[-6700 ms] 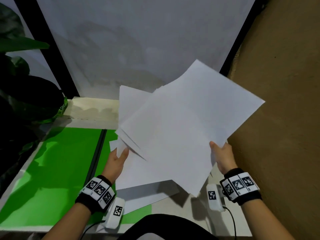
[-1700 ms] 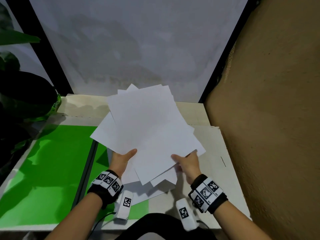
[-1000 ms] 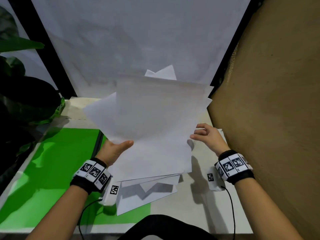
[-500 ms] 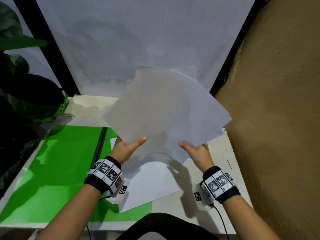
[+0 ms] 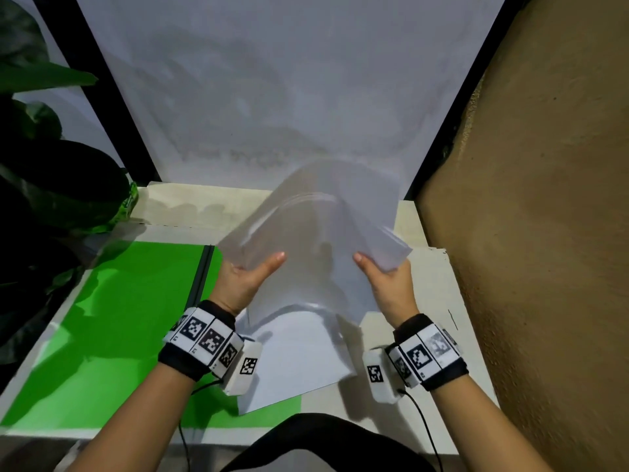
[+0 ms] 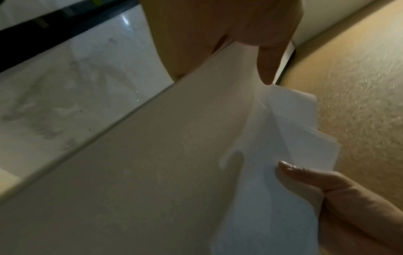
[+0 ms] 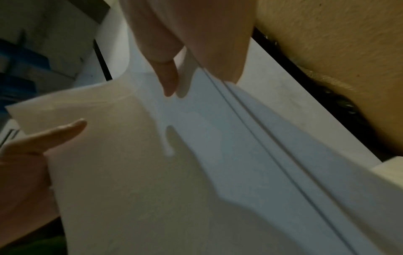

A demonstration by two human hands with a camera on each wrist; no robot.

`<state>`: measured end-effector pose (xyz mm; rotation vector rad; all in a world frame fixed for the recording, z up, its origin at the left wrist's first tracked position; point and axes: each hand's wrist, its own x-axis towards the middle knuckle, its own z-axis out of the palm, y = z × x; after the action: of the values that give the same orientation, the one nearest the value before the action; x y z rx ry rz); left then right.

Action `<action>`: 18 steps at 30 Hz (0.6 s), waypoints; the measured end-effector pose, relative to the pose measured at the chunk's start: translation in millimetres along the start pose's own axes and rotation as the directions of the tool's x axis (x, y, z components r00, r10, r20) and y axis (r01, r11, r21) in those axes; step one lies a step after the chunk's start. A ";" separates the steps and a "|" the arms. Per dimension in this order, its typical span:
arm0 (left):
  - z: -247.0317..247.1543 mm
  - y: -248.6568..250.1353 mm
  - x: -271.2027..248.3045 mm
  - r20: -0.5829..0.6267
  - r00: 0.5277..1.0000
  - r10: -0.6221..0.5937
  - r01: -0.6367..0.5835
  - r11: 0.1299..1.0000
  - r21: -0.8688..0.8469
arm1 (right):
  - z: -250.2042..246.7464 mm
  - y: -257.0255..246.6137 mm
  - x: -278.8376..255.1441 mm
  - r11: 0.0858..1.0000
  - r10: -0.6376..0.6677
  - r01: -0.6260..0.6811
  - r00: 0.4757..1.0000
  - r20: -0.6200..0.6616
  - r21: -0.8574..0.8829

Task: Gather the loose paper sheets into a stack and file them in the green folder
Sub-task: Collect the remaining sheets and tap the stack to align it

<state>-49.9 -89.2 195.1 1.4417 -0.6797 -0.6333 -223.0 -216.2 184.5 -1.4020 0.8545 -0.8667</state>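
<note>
A bundle of white paper sheets [image 5: 316,233] is held up above the table, bowed, its far edges fanned. My left hand [image 5: 250,275] grips its left side, thumb on top. My right hand [image 5: 381,277] grips its right side the same way. In the left wrist view the sheets [image 6: 174,163] fill the frame, with the right thumb on them at the lower right. The right wrist view shows the sheets [image 7: 196,172] with their edges stepped. One more white sheet [image 5: 299,366] lies flat below, partly on the open green folder [image 5: 119,318].
The folder lies open on a pale table [image 5: 439,294], its dark spine [image 5: 200,270] running away from me. A tan wall [image 5: 527,233] stands close on the right. A white panel [image 5: 272,97] rises behind. Dark plant leaves [image 5: 51,182] crowd the left.
The sheets have been squared from a loose spread into a tighter bowed bundle. Both hands moved closer together and now grip its sides. One sheet stays on the table.
</note>
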 end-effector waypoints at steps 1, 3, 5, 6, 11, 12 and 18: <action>-0.3 2.1 1.0 -0.039 0.999 0.013 -0.014 1.000 -0.011 | 0.9 -1.7 1.3 1.000 -0.018 0.018 1.000 -0.004 0.008; -1.0 -8.8 3.0 -0.125 0.991 -0.048 0.047 0.999 -0.012 | 0.8 6.1 5.1 0.999 0.025 -0.025 1.000 -0.001 -0.020; -1.3 -34.3 2.9 -0.180 0.964 -0.196 0.190 0.981 -0.050 | 5.2 24.3 6.9 0.984 0.151 -0.146 0.988 0.040 -0.103; 0.3 -43.7 0.0 -0.183 0.954 -0.236 0.231 0.972 -0.046 | 9.3 31.9 5.9 0.971 0.195 -0.188 0.980 0.033 -0.149; 0.3 -43.7 -9.0 -0.193 0.953 -0.233 0.233 0.972 -0.024 | 14.8 28.3 2.8 0.987 0.142 -0.146 0.988 -0.062 -0.070; -1.2 -44.9 -10.0 -0.187 0.956 -0.227 0.228 0.973 -0.016 | 13.6 28.0 1.5 0.989 0.132 -0.135 0.990 -0.052 -0.058; 0.2 -43.7 -12.3 -0.141 0.948 -0.285 0.287 0.958 -0.007 | 9.7 38.7 4.7 0.963 0.235 -0.238 0.971 -0.036 -0.128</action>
<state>-57.6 -81.7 150.9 1.5967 -0.3664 -0.7427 -212.1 -216.5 145.9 -1.3722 1.0873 -0.6520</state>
